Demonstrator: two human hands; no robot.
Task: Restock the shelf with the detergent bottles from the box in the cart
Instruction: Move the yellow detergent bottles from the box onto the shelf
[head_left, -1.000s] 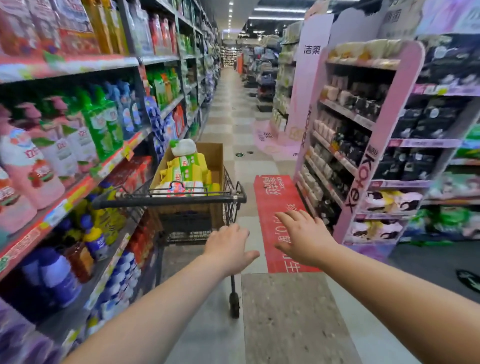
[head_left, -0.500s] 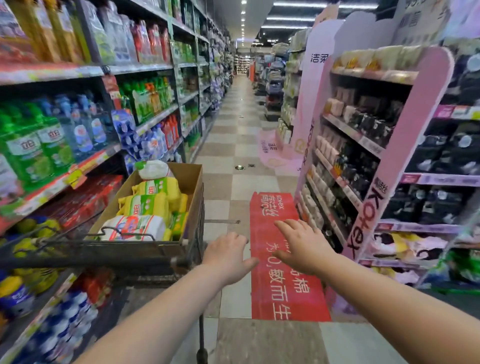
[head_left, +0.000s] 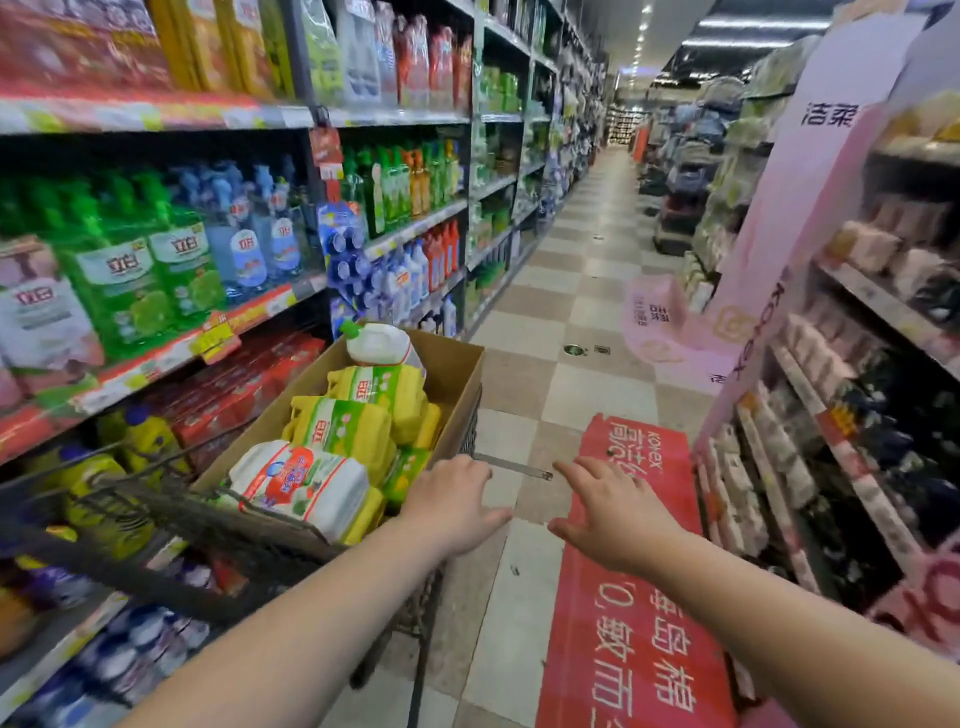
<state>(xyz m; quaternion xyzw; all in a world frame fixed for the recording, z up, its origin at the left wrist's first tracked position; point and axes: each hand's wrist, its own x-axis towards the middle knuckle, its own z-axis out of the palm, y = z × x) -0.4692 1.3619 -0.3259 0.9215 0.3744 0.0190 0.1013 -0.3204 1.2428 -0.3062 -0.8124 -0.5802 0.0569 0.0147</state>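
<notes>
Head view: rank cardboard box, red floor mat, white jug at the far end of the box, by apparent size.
1. Red floor mat, largest, though it lies close to the camera, which inflates it.
2. Cardboard box, close behind; true order against the mat unsure.
3. White jug, clearly smallest.

Both hands reach forward empty, fingers spread: the left hand (head_left: 457, 506) by the cart (head_left: 218, 525), the right hand (head_left: 610, 512) over the aisle floor. Detergent bottles (head_left: 343, 428) fill the cardboard box (head_left: 452, 374) beside the shelf (head_left: 171, 348).
</notes>
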